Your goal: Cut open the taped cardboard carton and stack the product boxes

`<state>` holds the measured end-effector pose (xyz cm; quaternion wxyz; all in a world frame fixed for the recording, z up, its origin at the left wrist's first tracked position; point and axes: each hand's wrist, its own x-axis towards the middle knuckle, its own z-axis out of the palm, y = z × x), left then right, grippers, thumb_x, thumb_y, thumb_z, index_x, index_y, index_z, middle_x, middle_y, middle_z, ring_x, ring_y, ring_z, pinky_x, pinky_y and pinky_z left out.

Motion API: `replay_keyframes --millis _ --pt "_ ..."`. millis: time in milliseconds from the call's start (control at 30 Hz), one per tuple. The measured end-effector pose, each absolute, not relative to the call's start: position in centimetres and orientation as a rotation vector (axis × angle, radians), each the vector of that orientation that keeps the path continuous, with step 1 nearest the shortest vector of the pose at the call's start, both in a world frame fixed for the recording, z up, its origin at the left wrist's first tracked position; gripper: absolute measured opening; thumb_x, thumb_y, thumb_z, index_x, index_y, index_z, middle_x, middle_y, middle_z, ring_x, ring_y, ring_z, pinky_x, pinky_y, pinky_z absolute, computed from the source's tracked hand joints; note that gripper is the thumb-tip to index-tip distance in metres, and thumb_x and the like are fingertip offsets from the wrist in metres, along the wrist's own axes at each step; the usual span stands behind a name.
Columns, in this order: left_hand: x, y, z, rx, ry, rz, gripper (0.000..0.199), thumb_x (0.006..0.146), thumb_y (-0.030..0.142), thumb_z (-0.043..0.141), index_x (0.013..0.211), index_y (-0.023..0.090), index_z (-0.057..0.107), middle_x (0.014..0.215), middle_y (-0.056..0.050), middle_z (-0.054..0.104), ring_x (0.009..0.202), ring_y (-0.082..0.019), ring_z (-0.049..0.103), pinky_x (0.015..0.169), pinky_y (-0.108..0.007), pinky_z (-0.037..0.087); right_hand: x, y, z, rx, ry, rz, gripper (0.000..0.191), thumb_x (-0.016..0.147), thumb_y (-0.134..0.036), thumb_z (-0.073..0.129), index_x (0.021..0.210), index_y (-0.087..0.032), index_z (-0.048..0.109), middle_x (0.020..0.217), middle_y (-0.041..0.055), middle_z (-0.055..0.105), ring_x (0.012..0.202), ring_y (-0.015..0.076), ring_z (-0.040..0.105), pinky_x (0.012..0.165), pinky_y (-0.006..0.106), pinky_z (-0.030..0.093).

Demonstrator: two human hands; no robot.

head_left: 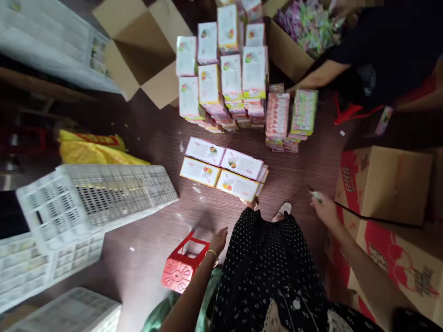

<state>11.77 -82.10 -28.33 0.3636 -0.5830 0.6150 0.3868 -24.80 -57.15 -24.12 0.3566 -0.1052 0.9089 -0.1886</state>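
Observation:
My left hand (218,240) hangs beside my black dotted dress, above a red plastic stool (178,272). Its fingers reach loosely forward and nothing shows in them. On the right, my right hand (325,208) is closed on a small pale object with a dark tip (316,196), its kind too blurred to tell. A thin black cord or strap (367,216) runs from near that hand across the cartons. On the floor before my feet lie long white printed product boxes (204,170), side by side and stacked, touched by neither hand.
Tall stacks of similar boxes (209,85) stand ahead, beside shorter pink and green stacks (277,115). An opened carton (138,41) stands behind. White plastic crates (121,193) line the left; large cartons (398,184) the right. A co-worker's arm (321,76) reaches in beside a carton of colourful packets (311,25).

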Motion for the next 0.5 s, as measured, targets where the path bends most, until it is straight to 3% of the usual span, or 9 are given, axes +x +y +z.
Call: replay_keyframes --millis 67,133,200,300,400,500 --pt "11.8 -84.6 -28.6 -1.537 1.612 1.021 0.046 0.095 0.022 0.037 0.129 0.011 0.067 0.136 -0.013 0.066 0.131 -0.022 0.059 0.113 -0.032 0.043 -24.0 -63.6 -23.2 -0.242 2.205 -0.589 0.023 0.095 -0.015 0.048 0.107 -0.020 0.067 0.108 0.0112 0.069 0.104 0.0218 0.065 0.099 0.037 0.049" --pt "11.6 -88.0 -29.1 -1.568 1.654 1.032 0.048 0.097 0.023 0.036 0.133 0.009 0.065 0.138 -0.015 0.064 0.133 -0.025 0.057 0.114 -0.034 0.042 -22.9 -70.2 -22.9 -0.194 2.106 -0.644 0.016 0.093 -0.016 0.050 0.093 -0.019 0.065 0.105 0.0124 0.069 0.106 0.0220 0.063 0.093 0.032 0.049" --pt "10.9 -91.9 -29.8 -1.598 1.696 1.029 0.050 0.098 0.025 0.035 0.136 0.007 0.062 0.136 -0.020 0.064 0.131 -0.030 0.059 0.112 -0.041 0.045 -22.3 -75.9 -23.0 -0.142 2.025 -0.639 0.015 0.094 -0.019 0.051 0.084 -0.018 0.062 0.086 0.0087 0.067 0.084 0.0180 0.064 0.073 0.026 0.048" --pt "8.8 -97.7 -31.3 -1.653 1.757 1.018 0.052 0.097 0.027 0.037 0.138 0.006 0.060 0.130 -0.025 0.065 0.122 -0.036 0.063 0.106 -0.050 0.048 -22.6 -82.6 -23.4 -0.039 1.826 -0.695 0.019 0.099 -0.021 0.043 0.089 -0.015 0.059 0.066 -0.0011 0.053 0.050 0.0093 0.047 0.049 0.021 0.033" --pt "5.8 -102.0 -32.9 -1.735 1.824 1.006 0.053 0.097 0.030 0.040 0.140 0.008 0.059 0.128 -0.027 0.065 0.122 -0.038 0.061 0.106 -0.054 0.047 -24.0 -87.7 -24.4 0.018 1.659 -0.768 0.027 0.104 -0.028 0.037 0.094 -0.014 0.057 0.061 -0.0057 0.043 0.042 0.0050 0.035 0.044 0.018 0.024" --pt "2.3 -104.4 -34.5 -1.846 1.862 0.984 0.054 0.097 0.031 0.041 0.144 0.008 0.056 0.138 -0.026 0.058 0.136 -0.037 0.050 0.115 -0.053 0.039 -25.9 -91.9 -26.4 0.029 1.540 -0.785 0.033 0.106 -0.035 0.037 0.094 -0.012 0.058 0.060 -0.0060 0.041 0.042 0.0038 0.034 0.043 0.017 0.024"
